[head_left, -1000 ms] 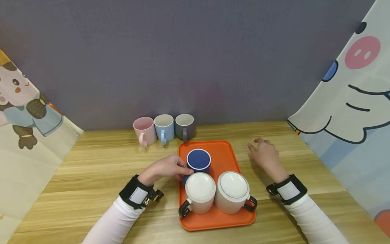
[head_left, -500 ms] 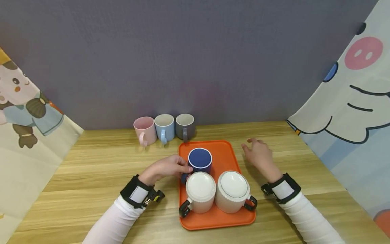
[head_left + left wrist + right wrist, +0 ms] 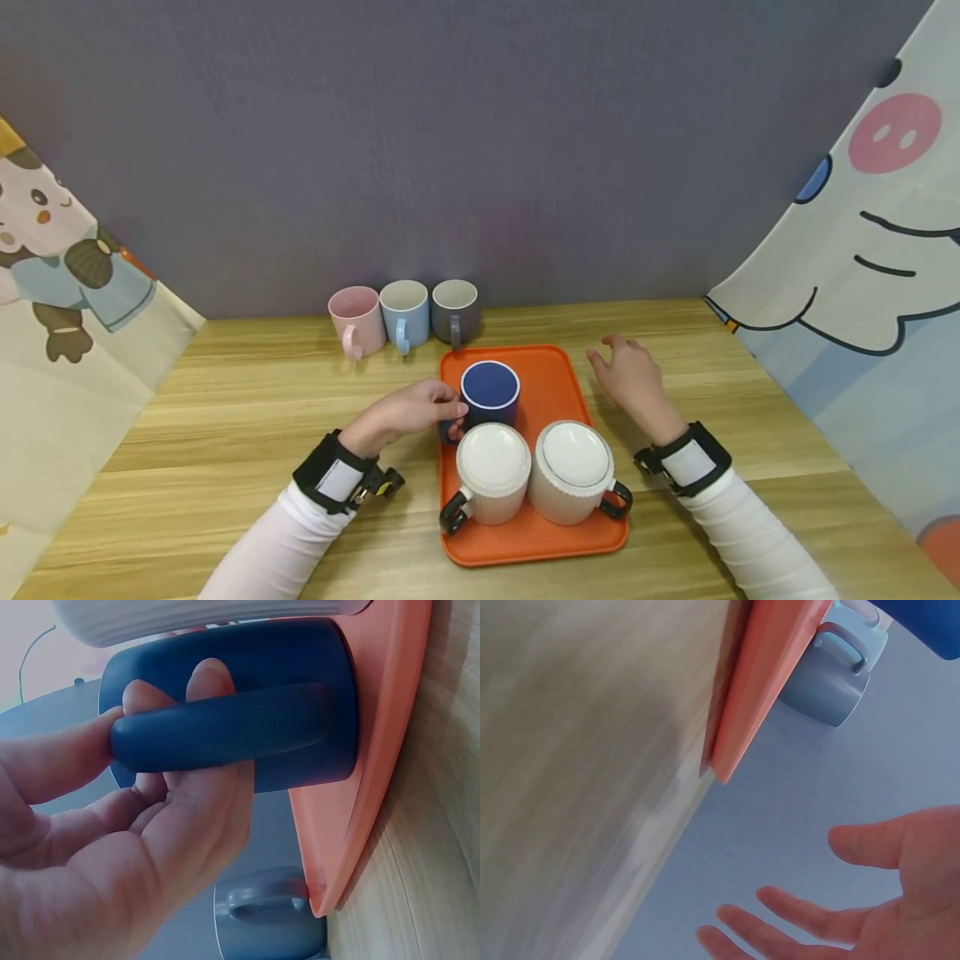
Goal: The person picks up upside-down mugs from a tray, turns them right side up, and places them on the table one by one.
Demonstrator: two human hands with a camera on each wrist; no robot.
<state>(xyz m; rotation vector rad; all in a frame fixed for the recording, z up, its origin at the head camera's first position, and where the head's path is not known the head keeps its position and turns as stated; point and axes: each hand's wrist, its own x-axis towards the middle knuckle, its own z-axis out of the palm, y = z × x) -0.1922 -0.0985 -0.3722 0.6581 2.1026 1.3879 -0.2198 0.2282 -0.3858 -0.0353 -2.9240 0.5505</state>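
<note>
I've got the left hand (image 3: 411,410) on my feed, fingers pinching the blue mug (image 3: 491,390) by its handle (image 3: 225,731) at eleven o'clock on the tray (image 3: 551,383); the right hand (image 3: 633,382), fingers apart, hovers off its two o'clock edge

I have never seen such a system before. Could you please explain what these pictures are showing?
There is no robot here, only a person's bare left hand and right hand. The wide picture comes from a camera on the head, looking down; the close ones come from the left wrist camera and right wrist camera.

On the wooden table, an orange tray carries a white mug and a second white mug, both with black handles. Farther back stand a pink mug, a light blue mug and a grey mug.

The left hand grips a dark blue mug by its handle; the right hand, beside the tray, holds nothing.
</note>
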